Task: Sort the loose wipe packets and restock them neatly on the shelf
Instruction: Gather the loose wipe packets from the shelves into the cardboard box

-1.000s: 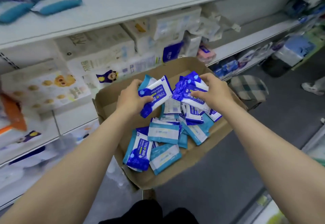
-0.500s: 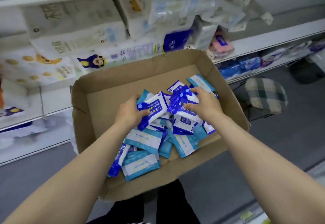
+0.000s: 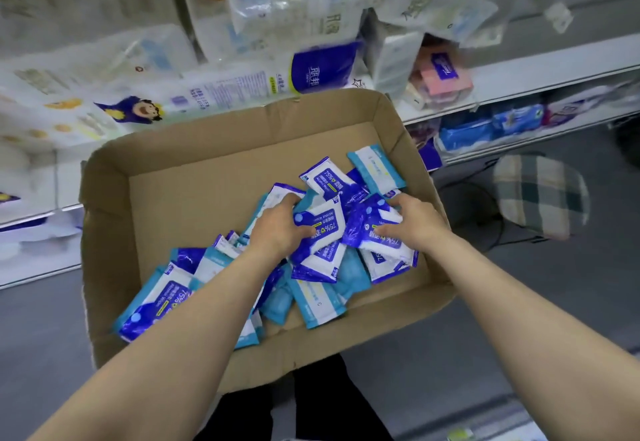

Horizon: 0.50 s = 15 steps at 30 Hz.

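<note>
A shallow cardboard box (image 3: pixel 194 198) holds a heap of several loose wipe packets, some dark blue and white, some light teal (image 3: pixel 318 302). My left hand (image 3: pixel 277 229) grips a dark blue and white packet marked 75% (image 3: pixel 323 232) at the top of the heap. Just to its right, my right hand (image 3: pixel 412 222) clutches a bunch of dark blue packets (image 3: pixel 367 224). Both hands sit low inside the box, against the pile. The shelf (image 3: pixel 554 69) runs behind the box.
Large tissue and paper packs (image 3: pixel 242 83) fill the shelf level behind the box. Pink packets (image 3: pixel 443 80) lie at its right. Blue packs (image 3: pixel 467 134) sit on the lower level. A plaid stool (image 3: pixel 540 194) stands on the grey floor to the right.
Both hands have dropped with their packets from above the box down onto the heap. The view has tilted down, and the upper shelf has left the frame.
</note>
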Tool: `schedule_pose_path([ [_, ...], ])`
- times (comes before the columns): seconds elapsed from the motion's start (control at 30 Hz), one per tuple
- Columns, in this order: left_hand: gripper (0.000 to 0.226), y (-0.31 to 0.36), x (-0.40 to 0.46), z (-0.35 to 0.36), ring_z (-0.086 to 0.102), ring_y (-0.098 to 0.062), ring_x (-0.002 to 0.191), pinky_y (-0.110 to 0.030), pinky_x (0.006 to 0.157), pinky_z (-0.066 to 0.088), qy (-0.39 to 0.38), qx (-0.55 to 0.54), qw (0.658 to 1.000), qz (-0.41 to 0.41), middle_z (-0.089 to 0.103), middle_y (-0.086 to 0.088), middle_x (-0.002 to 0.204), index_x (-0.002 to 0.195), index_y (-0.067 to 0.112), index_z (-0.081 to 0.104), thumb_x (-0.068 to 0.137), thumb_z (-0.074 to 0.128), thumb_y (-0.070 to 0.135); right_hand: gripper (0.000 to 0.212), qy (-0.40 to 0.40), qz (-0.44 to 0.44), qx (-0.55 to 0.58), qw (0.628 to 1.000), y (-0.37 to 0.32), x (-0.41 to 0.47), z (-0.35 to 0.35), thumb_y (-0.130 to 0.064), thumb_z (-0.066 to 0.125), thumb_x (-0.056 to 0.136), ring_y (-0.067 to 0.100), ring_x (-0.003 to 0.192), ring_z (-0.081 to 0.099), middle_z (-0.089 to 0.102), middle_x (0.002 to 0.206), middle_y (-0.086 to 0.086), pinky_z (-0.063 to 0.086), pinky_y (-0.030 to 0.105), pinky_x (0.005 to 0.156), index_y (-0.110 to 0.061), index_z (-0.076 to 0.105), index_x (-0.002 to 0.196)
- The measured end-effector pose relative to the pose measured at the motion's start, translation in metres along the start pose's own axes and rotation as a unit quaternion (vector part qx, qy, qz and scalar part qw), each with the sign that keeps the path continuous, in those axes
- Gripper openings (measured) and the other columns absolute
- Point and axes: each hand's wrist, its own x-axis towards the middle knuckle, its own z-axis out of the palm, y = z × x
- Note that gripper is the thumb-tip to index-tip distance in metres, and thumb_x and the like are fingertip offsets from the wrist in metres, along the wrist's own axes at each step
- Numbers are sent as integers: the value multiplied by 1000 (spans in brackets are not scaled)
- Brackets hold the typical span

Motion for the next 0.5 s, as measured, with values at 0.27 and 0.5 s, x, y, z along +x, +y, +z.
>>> schedule_pose_path([
  [0.27,59,1,-4,-16,43,-28,123,-40,89,45,63,110,991,33,52,-9,126,135,25,45,82,69,38,58,28,-14,-212,977,-45,10,-17,-57,60,87,27,105,62,61,124,8,47,33,71,-18,51,129],
  [0.5,62,-12,-27,-120,48,-33,122,-41,96,43,137,128,978,87,50,-13,133,136,21,45,83,70,39,48,103,-150,-235,955,-166,-10,-46,-40,59,91,32,120,54,56,132,13,47,38,90,-14,54,131],
])
